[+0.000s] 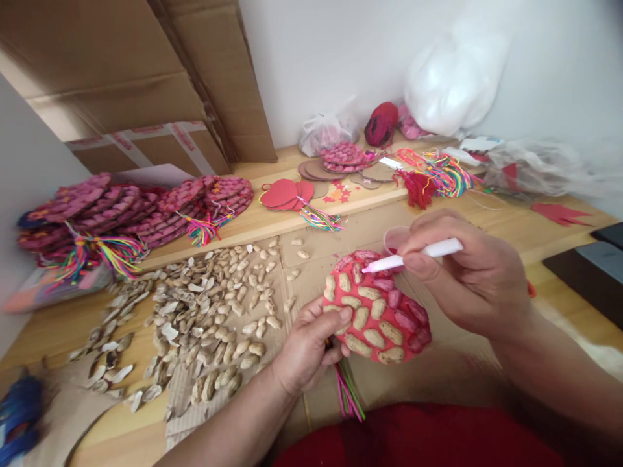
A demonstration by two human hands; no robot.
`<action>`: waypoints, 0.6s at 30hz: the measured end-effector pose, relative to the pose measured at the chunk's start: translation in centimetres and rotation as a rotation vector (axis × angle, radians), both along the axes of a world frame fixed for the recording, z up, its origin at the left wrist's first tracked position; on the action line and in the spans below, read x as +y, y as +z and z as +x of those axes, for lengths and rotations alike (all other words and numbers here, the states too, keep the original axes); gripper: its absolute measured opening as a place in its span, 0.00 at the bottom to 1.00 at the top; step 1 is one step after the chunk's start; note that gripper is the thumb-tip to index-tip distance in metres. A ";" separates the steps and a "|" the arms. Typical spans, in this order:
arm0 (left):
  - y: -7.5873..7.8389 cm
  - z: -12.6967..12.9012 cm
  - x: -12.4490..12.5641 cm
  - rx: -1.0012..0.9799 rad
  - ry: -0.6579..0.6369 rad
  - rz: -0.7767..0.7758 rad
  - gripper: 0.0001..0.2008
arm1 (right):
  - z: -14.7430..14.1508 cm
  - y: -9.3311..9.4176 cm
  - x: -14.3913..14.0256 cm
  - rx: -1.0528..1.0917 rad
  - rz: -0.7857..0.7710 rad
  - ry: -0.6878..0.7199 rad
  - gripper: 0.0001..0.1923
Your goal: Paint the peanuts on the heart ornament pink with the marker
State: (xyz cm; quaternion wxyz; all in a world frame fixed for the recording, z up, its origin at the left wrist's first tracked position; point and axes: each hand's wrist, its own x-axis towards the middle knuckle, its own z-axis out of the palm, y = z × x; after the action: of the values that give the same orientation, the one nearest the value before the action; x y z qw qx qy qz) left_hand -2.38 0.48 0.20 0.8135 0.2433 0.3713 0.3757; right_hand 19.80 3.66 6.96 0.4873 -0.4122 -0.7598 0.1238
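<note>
- Our left hand [309,347] has the red disc [376,310] pinched at its lower left edge, thumb on top, held just above the tabletop [511,227].
- Right hand [470,272] grips a white brush [413,256], pink tip touching the disc's top, where the peanut shells are already red.
- Loose peanut shells [204,318] heaped to the left.
- Finished pink discs [131,207] stacked behind.

My left hand [311,344] hides the near-left rim of the red disc [377,311]. The blue thing [17,415] at near left is blurred and cut off by the edge.
</note>
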 end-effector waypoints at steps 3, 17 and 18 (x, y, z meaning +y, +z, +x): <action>0.1 0.0 0.0 0.007 -0.005 0.009 0.18 | 0.0 -0.1 0.0 0.022 -0.028 0.007 0.04; -0.1 -0.1 0.1 -0.008 0.019 -0.005 0.19 | -0.1 0.2 0.0 0.205 -0.095 -0.055 0.01; -0.1 -0.1 0.1 -0.008 0.019 -0.006 0.19 | -0.1 0.3 0.0 0.192 -0.091 -0.058 0.01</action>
State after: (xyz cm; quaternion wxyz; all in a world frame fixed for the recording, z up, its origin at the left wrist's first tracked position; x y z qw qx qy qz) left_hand -2.44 0.56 0.07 0.8120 0.2359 0.3714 0.3834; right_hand 19.73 3.65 7.24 0.5420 -0.4419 -0.6909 0.1832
